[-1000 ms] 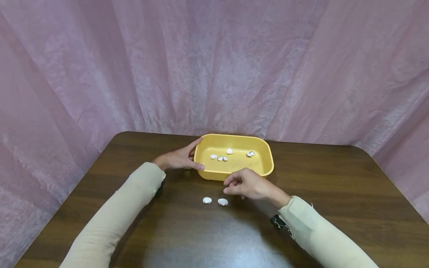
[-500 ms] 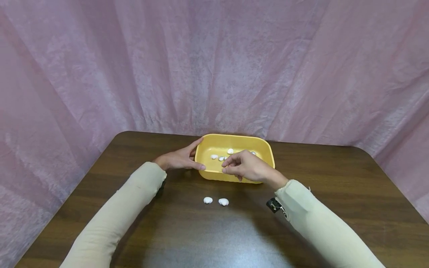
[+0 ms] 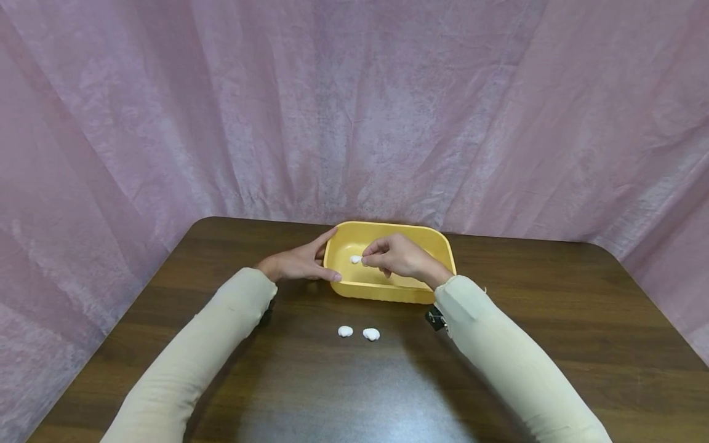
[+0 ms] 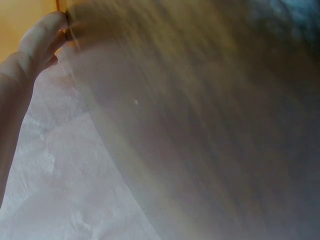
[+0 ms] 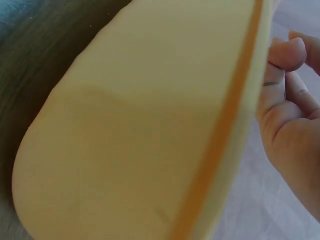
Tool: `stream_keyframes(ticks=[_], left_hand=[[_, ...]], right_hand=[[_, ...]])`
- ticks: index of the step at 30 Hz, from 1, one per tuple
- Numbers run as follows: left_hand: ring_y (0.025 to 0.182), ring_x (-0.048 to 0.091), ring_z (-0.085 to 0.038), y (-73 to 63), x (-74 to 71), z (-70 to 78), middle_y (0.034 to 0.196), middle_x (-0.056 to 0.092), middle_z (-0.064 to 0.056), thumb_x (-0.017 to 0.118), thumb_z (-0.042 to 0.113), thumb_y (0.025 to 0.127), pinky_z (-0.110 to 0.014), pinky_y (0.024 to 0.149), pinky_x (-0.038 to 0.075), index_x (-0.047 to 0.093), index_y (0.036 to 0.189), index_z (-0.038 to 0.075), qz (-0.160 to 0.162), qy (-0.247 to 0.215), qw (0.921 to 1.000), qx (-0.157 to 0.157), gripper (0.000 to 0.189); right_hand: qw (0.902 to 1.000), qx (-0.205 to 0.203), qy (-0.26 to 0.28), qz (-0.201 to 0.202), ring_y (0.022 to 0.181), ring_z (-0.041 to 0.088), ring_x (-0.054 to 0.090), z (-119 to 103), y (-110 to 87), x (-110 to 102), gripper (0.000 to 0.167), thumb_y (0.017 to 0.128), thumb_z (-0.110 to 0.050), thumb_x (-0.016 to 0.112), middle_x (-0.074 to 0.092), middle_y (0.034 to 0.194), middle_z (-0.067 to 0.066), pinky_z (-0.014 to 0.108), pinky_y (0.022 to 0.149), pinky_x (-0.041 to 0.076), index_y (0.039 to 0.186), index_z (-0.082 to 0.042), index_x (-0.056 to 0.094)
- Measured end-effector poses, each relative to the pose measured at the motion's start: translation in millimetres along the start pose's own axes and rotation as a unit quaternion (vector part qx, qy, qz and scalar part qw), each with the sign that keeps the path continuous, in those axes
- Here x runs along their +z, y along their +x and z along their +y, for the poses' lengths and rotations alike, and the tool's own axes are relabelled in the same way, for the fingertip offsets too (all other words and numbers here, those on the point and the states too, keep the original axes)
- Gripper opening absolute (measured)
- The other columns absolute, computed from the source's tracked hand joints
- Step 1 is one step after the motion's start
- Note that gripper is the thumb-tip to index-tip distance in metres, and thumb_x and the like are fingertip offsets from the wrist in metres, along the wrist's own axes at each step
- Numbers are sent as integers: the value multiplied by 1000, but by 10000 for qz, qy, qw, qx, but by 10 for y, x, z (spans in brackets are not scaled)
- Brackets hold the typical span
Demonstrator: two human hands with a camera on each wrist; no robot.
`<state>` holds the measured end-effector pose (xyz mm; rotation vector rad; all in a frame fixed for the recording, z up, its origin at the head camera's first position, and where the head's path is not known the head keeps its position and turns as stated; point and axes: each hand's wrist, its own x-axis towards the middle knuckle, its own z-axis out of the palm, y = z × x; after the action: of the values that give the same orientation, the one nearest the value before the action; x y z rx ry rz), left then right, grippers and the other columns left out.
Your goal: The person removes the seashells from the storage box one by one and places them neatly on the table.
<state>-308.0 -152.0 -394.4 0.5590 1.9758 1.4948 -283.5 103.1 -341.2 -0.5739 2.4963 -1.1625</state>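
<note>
My left hand [image 3: 299,263] holds the left end of a yellow plastic tub [image 3: 382,291], thumb at the near rim and fingers round the far side. Above the tub's inside is my right hand [image 3: 403,255], thumb and index finger pinched on what looks like a small seashell, mostly hidden by the fingertips. Just left of those fingertips, a white seashell [image 3: 355,259] lies in the tub; the right hand covers the other shells there. In the right wrist view the tub wall [image 5: 140,125] fills much of the picture, beside the curled fingers [image 5: 287,55].
Two white seashells lie on the dark wooden table [image 3: 310,381] in front of the tub, a left shell [image 3: 346,331] and a right shell [image 3: 372,334]. A pink curtain [image 3: 354,111] hangs right behind the table's far edge.
My right hand has moved from the table just in front of the tub, up over its rim and inward to the left, now covering several shells. The left hand keeps its hold.
</note>
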Motion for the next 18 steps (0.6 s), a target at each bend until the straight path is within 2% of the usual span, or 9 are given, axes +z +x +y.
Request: stream_keyframes(ticks=[6, 11, 18], left_hand=[[134, 46, -35, 6, -3, -4, 161, 21, -19, 78, 10, 87, -32, 98, 47, -15, 159, 26, -23, -40, 10000, 13, 119], [132, 49, -33, 7, 8, 8, 161, 24, -17, 78, 10, 88, -34, 97, 47, -14, 159, 31, -12, -6, 10000, -83, 118], [129, 52, -32, 29, 23, 14, 159, 27, -19, 78, 12, 88, -33, 96, 49, -16, 159, 29, -57, 4, 10000, -48, 119]], right_hand=[[9997, 153, 192, -17, 62, 12, 54, 26, 158, 14, 20, 97, -16, 67, 65, 82, 13, 41, 70, 51, 107, 1, 72], [9992, 365, 140, 2, 62, 14, 55, 71, 257, 34, 21, 98, -17, 66, 68, 91, 19, 42, 71, 51, 109, 0, 73], [9977, 614, 275, 61, 57, 13, 53, 150, 320, 78, 22, 96, -16, 69, 66, 85, 11, 36, 65, 50, 109, 1, 71]])
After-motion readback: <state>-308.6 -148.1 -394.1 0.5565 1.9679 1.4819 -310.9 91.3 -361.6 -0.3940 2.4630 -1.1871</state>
